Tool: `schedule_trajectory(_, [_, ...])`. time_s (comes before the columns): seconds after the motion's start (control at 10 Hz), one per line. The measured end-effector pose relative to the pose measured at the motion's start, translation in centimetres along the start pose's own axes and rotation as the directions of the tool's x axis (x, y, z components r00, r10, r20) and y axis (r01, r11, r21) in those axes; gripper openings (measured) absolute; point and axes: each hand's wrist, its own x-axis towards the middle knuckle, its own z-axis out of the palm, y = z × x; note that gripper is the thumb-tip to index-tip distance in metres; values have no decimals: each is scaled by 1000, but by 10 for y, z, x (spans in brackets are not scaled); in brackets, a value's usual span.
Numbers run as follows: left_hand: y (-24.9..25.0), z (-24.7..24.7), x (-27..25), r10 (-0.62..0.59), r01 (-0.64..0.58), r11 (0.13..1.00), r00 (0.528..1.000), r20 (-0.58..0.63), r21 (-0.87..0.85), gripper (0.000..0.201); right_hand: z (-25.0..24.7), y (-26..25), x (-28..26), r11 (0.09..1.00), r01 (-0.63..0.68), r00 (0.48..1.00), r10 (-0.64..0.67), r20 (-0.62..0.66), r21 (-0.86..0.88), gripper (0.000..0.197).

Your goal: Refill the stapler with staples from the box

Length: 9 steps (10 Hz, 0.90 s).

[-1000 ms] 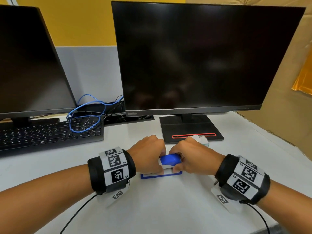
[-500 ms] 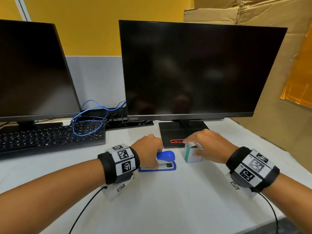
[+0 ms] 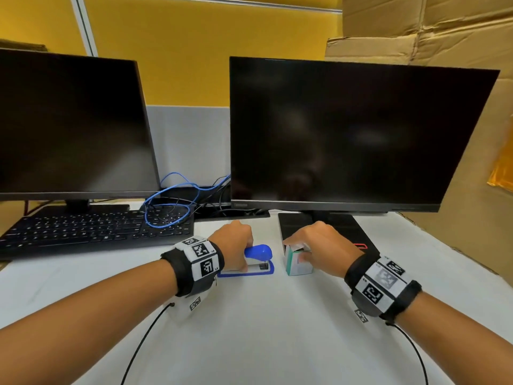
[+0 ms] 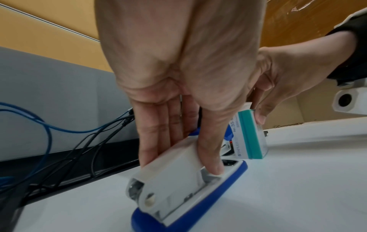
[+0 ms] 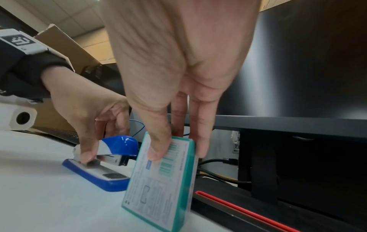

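A blue and white stapler [image 3: 258,259] lies flat on the white table [image 3: 263,329]. My left hand [image 3: 244,254] grips its rear end, thumb on the near side [image 4: 214,168] and fingers on the far side. Just right of it a white staple box [image 3: 298,265] with teal edges stands upright. My right hand [image 3: 302,251] pinches the box's top. In the right wrist view the thumb lies on the printed face of the box [image 5: 158,185] and the fingers lie behind it. The stapler [image 5: 117,146] looks closed.
The right monitor's black stand base [image 3: 333,226] with a red stripe sits directly behind the box. A second monitor [image 3: 69,129], a black keyboard [image 3: 91,232] and a blue cable loop [image 3: 172,201] are at the left. Cardboard boxes [image 3: 458,107] wall the right side.
My right hand left the stapler, moved right and took hold of the staple box. My left hand stayed on the stapler. The head view tilted upward.
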Motion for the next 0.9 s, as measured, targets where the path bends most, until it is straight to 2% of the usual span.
schedule_trajectory(0.3, [-24, 2, -13, -37, 37, 999, 999, -6, -9, 34, 7, -33, 27, 996, 79, 997, -78, 5, -29, 48])
schedule_trajectory(0.8, [-32, 10, -16, -35, 36, 999, 998, -57, 22, 35, 9, -37, 30, 998, 64, 998, -64, 29, -5, 52])
schedule_trajectory(0.9, [-37, 13, -15, -62, 60, 997, 997, -49, -39, 66, 8, -36, 30, 998, 64, 998, -64, -10, 11, 64])
